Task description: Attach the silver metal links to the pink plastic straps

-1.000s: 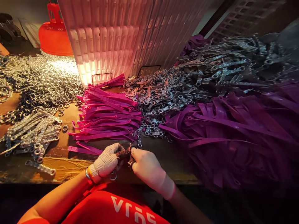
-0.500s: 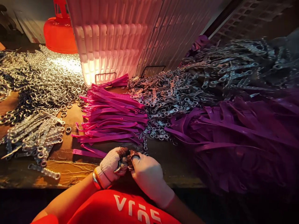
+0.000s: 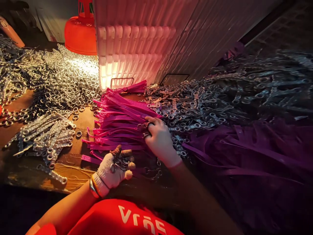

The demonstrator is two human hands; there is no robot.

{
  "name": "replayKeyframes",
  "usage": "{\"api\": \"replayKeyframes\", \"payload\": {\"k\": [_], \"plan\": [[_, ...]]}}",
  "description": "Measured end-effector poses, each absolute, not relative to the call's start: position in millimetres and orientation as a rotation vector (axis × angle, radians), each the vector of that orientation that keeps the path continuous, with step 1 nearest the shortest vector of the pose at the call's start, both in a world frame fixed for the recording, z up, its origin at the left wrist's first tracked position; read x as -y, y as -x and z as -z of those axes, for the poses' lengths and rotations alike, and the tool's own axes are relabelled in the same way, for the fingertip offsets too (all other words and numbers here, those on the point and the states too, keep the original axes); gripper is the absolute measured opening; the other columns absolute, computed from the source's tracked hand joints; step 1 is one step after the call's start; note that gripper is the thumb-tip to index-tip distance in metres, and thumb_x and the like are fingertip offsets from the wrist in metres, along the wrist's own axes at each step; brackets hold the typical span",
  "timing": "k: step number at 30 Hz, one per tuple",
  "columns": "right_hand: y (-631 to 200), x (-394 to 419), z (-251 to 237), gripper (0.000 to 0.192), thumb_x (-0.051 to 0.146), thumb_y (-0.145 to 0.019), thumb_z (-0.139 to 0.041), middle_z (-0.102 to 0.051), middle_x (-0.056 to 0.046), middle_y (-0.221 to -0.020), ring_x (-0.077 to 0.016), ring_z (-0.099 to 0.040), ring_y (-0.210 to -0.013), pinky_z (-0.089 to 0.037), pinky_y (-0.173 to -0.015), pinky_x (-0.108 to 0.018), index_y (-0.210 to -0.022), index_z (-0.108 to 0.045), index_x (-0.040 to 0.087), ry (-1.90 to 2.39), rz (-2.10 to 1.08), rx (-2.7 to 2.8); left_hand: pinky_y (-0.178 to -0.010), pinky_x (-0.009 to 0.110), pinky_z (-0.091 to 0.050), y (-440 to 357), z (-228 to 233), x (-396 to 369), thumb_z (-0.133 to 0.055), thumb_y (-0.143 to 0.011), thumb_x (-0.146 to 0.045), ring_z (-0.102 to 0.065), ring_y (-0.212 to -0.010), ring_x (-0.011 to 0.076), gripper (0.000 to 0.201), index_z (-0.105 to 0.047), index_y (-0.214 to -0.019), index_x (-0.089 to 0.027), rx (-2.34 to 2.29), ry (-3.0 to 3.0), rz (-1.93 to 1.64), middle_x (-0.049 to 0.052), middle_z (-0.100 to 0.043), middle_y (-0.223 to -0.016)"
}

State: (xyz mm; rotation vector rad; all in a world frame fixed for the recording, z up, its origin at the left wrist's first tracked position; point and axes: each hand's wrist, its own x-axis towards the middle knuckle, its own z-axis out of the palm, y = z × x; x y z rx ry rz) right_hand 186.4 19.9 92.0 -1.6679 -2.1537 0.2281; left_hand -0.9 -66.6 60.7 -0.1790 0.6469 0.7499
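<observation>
Palm up above the table's front edge, my left hand (image 3: 111,171) cradles several loose metal rings (image 3: 122,162) among its curled, spread fingers. It wears a pale knit glove with brown-stained fingertips. My right hand (image 3: 160,138) reaches over the right end of a row of magenta straps (image 3: 117,114). Its fingers bend down onto the straps, and a small dark piece shows by the fingertips, too unclear to name. Linked metal pieces (image 3: 190,107) lie just beyond this hand.
A heap of metal rings (image 3: 61,78) lies under a red lamp (image 3: 80,36) on the left. Nearer is a pile of metal strips (image 3: 49,137). A ribbed white panel (image 3: 137,42) stands behind the straps. Dark purple straps (image 3: 244,150) cover the right side.
My hands have come apart. The right went forward to the magenta straps; the left turned palm up, showing the rings. The view has shifted, so the table appears further right.
</observation>
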Motion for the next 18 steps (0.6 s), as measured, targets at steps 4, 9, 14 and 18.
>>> {"api": "replayKeyframes", "payload": {"k": [4,9,14,18], "plan": [[-172.4,-42.6,-95.1,0.022,0.011,-0.078,-0.056,-0.062,-0.018,-0.129,-0.0366,-0.05,-0.118,-0.041,-0.095,-0.05,-0.093,-0.072,0.011,1.836,-0.123,2.33,-0.03,0.014,-0.03,5.4,-58.6,69.7,-0.059,-0.091,-0.029,-0.052,-0.044,0.0087,0.015,-0.06,-0.09,-0.014,-0.724,0.163,-0.724,0.001,-0.059,-0.069],[-175.7,-10.6,-108.7,0.016,0.016,-0.084,-0.051,-0.066,-0.012,-0.104,-0.024,-0.059,-0.095,-0.046,-0.088,-0.038,-0.087,-0.067,0.015,1.53,-0.632,2.06,-0.027,0.014,-0.014,5.7,-69.2,65.7,-0.06,-0.089,-0.032,-0.025,-0.032,0.0025,0.02,-0.055,-0.078,-0.016,-0.715,-0.05,-0.685,-0.006,-0.043,-0.054],[-193.4,63.5,-120.3,0.021,0.03,-0.094,-0.049,-0.062,-0.005,-0.095,-0.0164,-0.059,-0.083,-0.049,-0.073,-0.026,-0.085,-0.065,0.02,1.185,-1.282,1.986,-0.03,0.01,-0.019,10.1,-73.7,50.3,-0.057,-0.088,-0.02,-0.035,-0.039,0.0023,0.012,-0.063,-0.096,-0.013,-0.624,-0.11,-0.812,0.001,-0.057,-0.069],[-207.6,115.0,-104.0,0.035,0.037,-0.098,-0.046,-0.06,-0.003,-0.081,-0.0137,-0.055,-0.068,-0.047,-0.063,-0.024,-0.071,-0.061,0.02,1.225,-1.438,2.092,-0.029,0.011,-0.02,19.1,-70.6,38.1,-0.05,-0.09,-0.014,-0.035,-0.039,0.0026,0.016,-0.063,-0.099,-0.01,-0.624,-0.075,-0.902,0.008,-0.066,-0.083]]}}
